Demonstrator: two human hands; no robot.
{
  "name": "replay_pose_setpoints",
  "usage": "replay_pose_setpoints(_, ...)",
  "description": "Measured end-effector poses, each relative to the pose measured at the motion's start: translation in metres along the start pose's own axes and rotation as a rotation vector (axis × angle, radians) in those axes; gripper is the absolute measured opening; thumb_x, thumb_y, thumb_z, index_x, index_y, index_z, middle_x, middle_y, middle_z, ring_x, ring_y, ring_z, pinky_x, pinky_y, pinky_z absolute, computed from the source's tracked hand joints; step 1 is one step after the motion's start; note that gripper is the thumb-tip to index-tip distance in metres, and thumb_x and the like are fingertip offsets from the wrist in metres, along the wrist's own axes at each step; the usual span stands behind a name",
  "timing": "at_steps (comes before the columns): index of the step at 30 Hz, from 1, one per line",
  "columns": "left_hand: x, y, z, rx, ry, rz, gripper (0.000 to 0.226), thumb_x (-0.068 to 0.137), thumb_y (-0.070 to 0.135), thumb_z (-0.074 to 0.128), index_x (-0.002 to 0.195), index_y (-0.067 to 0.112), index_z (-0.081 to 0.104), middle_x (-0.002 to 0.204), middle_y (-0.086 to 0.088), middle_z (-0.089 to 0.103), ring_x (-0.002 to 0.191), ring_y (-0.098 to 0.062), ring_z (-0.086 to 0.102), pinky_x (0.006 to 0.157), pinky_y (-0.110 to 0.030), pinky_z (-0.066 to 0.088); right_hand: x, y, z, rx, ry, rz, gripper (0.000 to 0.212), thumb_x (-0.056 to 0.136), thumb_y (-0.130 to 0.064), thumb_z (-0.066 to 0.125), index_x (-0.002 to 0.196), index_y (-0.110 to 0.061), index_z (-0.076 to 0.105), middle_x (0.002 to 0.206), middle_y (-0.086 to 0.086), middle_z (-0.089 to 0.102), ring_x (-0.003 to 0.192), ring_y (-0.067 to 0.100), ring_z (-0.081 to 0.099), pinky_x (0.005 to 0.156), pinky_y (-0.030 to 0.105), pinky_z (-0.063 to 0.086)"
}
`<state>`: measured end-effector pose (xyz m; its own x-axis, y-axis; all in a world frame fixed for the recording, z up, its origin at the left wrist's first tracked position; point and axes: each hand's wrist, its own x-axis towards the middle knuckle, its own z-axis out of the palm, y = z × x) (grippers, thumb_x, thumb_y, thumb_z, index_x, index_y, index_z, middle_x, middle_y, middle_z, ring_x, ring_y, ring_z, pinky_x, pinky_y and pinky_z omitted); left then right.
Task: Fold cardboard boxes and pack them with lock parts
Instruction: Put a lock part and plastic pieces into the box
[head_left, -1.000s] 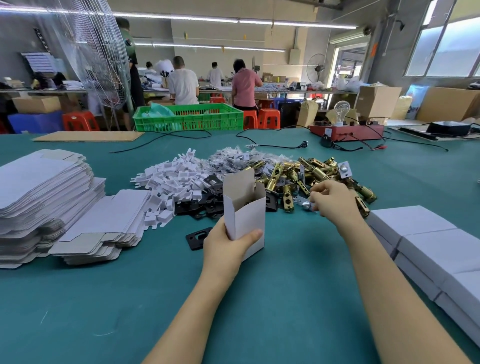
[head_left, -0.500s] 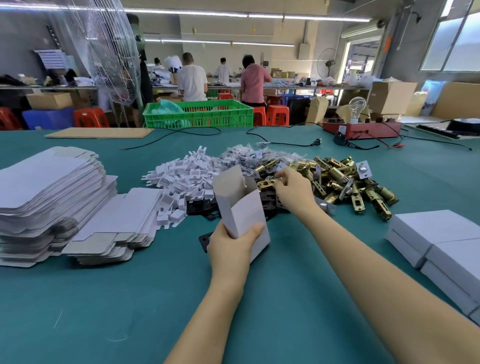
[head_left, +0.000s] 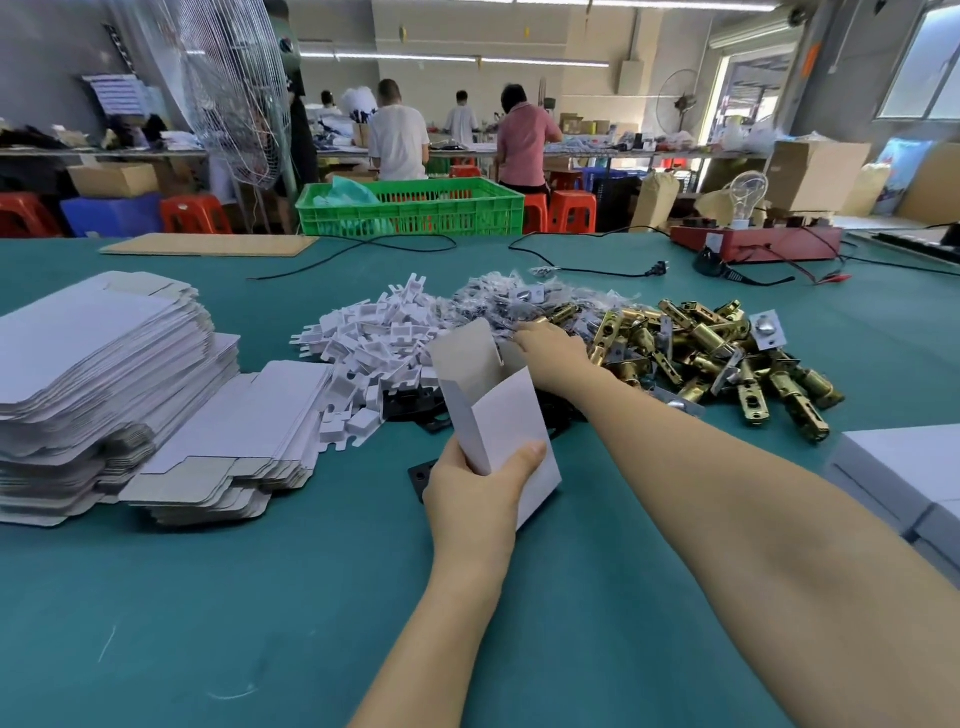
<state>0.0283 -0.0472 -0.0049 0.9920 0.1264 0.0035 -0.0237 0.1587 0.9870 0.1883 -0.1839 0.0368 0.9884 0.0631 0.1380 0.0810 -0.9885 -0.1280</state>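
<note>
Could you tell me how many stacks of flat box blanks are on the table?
2: a tall stack at the far left, and a lower stack just right of it. Others may lie out of frame.

A small white cardboard box (head_left: 498, 426) stands tilted on the green table, top flap open. Behind it lies a heap of brass latches (head_left: 711, 358), beside white plastic pieces (head_left: 374, 343) and flat box blanks (head_left: 93, 364).
</note>
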Motion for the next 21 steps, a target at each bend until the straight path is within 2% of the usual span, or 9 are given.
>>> replay_pose_setpoints(5,0.0,0.0,0.001,0.011,-0.012,0.007,0.029,0.073,0.019,0.084,0.094,0.028,0.066,0.092,0.008,0.074,0.089,-0.016,0.07,0.082,-0.038,0.058,0.003,-0.001,0.003,-0.023,-0.091,0.044,0.04,0.099,-0.029,0.034,0.134,-0.018,0.049,0.151,-0.002,0.035,0.139,0.027,0.023,0.106,0.051,0.021)
replay_pose_setpoints(8,0.0,0.0,0.0,0.007,-0.013,0.007,0.028,0.074,0.019,0.084,0.094,0.028,0.066,0.092,0.008,0.074,0.089,-0.015,0.07,0.084,-0.039,0.058,-0.001,-0.003,0.01,0.03,-0.014,0.065,0.044,0.1,-0.031,0.035,0.142,-0.017,0.041,0.154,-0.001,0.03,0.142,0.024,0.02,0.109,0.048,0.02)
replay_pose_setpoints(10,0.0,0.0,0.0,0.012,-0.013,0.011,0.026,0.074,0.02,0.083,0.092,0.029,0.065,0.09,0.01,0.073,0.088,-0.012,0.07,0.084,-0.039,0.058,-0.005,-0.005,0.01,0.102,0.067,0.058,0.043,0.1,-0.027,0.041,0.14,-0.012,0.043,0.151,0.003,0.035,0.139,0.023,0.026,0.107,0.042,0.025)
replay_pose_setpoints(15,-0.002,0.002,-0.001,0.03,-0.018,0.016,0.025,0.075,0.02,0.083,0.09,0.03,0.064,0.092,0.01,0.072,0.089,-0.014,0.069,0.086,-0.041,0.057,-0.029,-0.01,-0.012,0.44,0.168,0.027,0.041,0.103,-0.023,0.035,0.137,-0.003,0.047,0.147,0.011,0.041,0.136,0.024,0.035,0.109,0.034,0.027)
replay_pose_setpoints(19,-0.004,0.004,-0.002,0.033,-0.042,0.03,0.026,0.076,0.019,0.083,0.089,0.029,0.063,0.092,0.01,0.071,0.09,-0.015,0.069,0.084,-0.04,0.057,-0.074,-0.004,-0.043,0.746,0.354,0.132,0.04,0.095,-0.025,0.055,0.13,-0.005,0.055,0.131,0.009,0.057,0.119,0.022,0.054,0.099,0.035,0.041)
replay_pose_setpoints(21,-0.006,0.006,-0.003,0.012,-0.064,0.021,0.026,0.075,0.019,0.083,0.089,0.029,0.063,0.087,0.013,0.071,0.085,-0.01,0.069,0.076,-0.033,0.058,-0.101,0.003,-0.058,0.928,0.49,0.205,0.033,0.088,-0.021,0.065,0.118,-0.008,0.063,0.115,0.006,0.065,0.106,0.021,0.061,0.093,0.037,0.05)
